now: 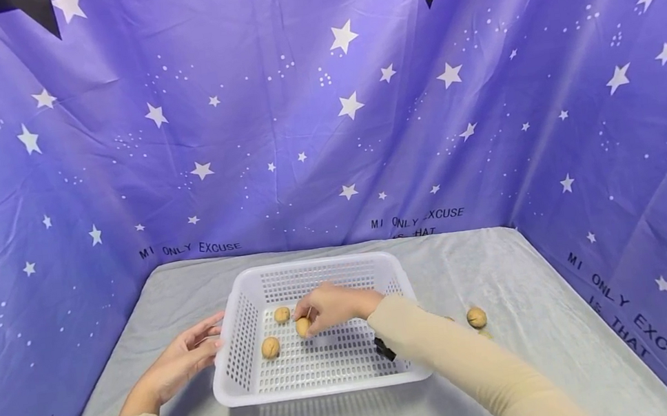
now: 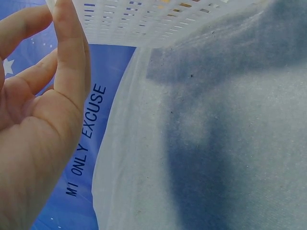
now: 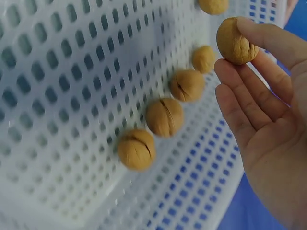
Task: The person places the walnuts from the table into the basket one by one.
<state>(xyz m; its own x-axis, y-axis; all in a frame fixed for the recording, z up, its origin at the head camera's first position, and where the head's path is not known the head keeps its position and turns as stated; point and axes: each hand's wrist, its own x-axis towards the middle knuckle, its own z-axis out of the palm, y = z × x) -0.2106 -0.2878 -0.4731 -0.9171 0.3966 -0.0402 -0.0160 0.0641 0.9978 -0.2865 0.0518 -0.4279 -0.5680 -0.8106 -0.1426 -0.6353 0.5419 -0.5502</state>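
Observation:
A white perforated plastic basket (image 1: pixel 324 389) stands on the cloth-covered table. Over its inside, my right hand (image 1: pixel 331 304) pinches a walnut (image 3: pixel 234 41) between thumb and fingertips. Two more walnuts, a front one (image 1: pixel 270 347) and a back one (image 1: pixel 282 315), lie on the basket floor at the left. Several walnuts, one of them nearest the camera (image 3: pixel 136 149), show in the basket in the right wrist view; my right hand and forearm hide part of the floor in the head view. My left hand (image 1: pixel 179 360) touches the basket's left side with fingers extended.
To the right of the basket, a walnut (image 1: pixel 476 317) lies on the grey cloth (image 1: pixel 505 381), with others partly hidden by my right sleeve (image 1: pixel 452 360). Purple star-patterned curtains (image 1: pixel 295 101) surround the table at the back and sides.

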